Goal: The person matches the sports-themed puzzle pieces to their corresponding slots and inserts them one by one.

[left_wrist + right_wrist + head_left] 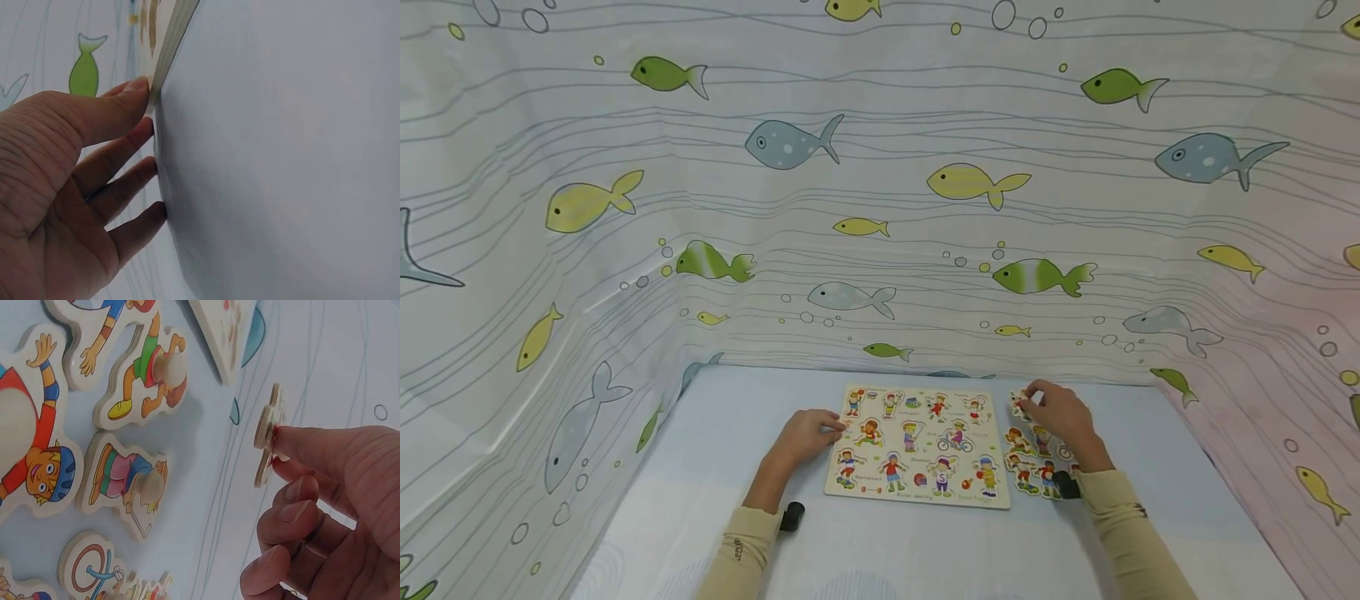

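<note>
while the left hand (808, 435) rests at the left edge of the board (891, 429), fingers loosely extended and thumb touching that edge, the right hand (1063, 417) pinches one item.

item, held: one puzzle piece (265, 428), thumb and forefinger pressed on it, off the table (700, 508), just right of the board's far right corner. its printed face is turned mostly away in the close view.

handling, as i judge it: light, stiff, wood-like, with a thick cut edge; the face probably smooth, a little slippery.

items, loose, lying nearby: runner piece (150, 381); golfer piece (115, 469), its slim club likely the part to chip; bicycle piece (90, 565).

place of hold: the round knob (170, 369), as seen on the runner piece; failing that, the cut sides. whether the fingertips have the held item's own knob, i cannot tell.

board: rigid, likely heavier; best steadied by its rim.
</note>
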Tool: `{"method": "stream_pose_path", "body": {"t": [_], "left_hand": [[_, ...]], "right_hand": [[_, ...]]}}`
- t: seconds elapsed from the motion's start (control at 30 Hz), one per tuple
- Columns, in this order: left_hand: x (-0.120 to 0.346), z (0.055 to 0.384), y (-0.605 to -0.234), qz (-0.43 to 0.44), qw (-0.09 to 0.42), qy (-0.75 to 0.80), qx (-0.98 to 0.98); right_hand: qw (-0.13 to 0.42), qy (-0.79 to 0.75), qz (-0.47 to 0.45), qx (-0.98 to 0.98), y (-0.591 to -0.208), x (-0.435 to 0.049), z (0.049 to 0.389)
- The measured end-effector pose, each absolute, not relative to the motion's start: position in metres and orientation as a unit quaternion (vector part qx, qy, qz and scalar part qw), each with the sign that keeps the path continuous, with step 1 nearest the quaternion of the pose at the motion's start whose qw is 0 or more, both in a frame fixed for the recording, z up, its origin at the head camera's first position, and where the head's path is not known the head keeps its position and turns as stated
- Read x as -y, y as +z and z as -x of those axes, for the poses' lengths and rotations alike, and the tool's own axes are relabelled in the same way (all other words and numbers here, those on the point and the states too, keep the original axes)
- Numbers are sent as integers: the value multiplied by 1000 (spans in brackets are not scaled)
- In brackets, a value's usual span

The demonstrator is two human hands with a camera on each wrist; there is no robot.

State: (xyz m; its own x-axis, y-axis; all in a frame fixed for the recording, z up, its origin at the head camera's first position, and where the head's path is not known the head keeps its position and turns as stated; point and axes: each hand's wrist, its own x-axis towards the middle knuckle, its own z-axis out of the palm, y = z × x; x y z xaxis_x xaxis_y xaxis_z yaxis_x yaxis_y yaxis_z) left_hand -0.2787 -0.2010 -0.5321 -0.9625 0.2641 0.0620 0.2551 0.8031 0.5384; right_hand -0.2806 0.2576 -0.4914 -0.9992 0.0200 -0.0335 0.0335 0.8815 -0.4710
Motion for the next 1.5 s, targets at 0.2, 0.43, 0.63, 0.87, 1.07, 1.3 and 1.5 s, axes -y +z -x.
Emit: {"method": "stream_pose_path", "body": {"t": [0.2, 0.43, 0.63, 0.87, 1.07, 1.3, 1.5], "left_hand": [[201, 278, -531, -134, 5, 281, -950], [201, 277, -531, -134, 6, 274, -952], [202, 277, -532, -136, 10, 275, -952], [203, 279, -532, -139, 6, 278, -950], [203, 280, -532, -133, 8, 276, -952], [201, 277, -530, -141, 10, 278, -950], [201, 277, -530, -134, 11, 275, -952]], "right_hand": [[5, -244, 4, -970, -492, -255, 282], [1, -245, 14, -969, -494, -250, 283], [-3, -247, 22, -969, -493, -242, 283], [-3, -254, 38, -966, -490, -235, 285], [-10, -259, 46, -965, -490, -229, 286], [1, -260, 38, -965, -490, -220, 286], [4, -265, 48, -963, -491, -212, 288]]}}
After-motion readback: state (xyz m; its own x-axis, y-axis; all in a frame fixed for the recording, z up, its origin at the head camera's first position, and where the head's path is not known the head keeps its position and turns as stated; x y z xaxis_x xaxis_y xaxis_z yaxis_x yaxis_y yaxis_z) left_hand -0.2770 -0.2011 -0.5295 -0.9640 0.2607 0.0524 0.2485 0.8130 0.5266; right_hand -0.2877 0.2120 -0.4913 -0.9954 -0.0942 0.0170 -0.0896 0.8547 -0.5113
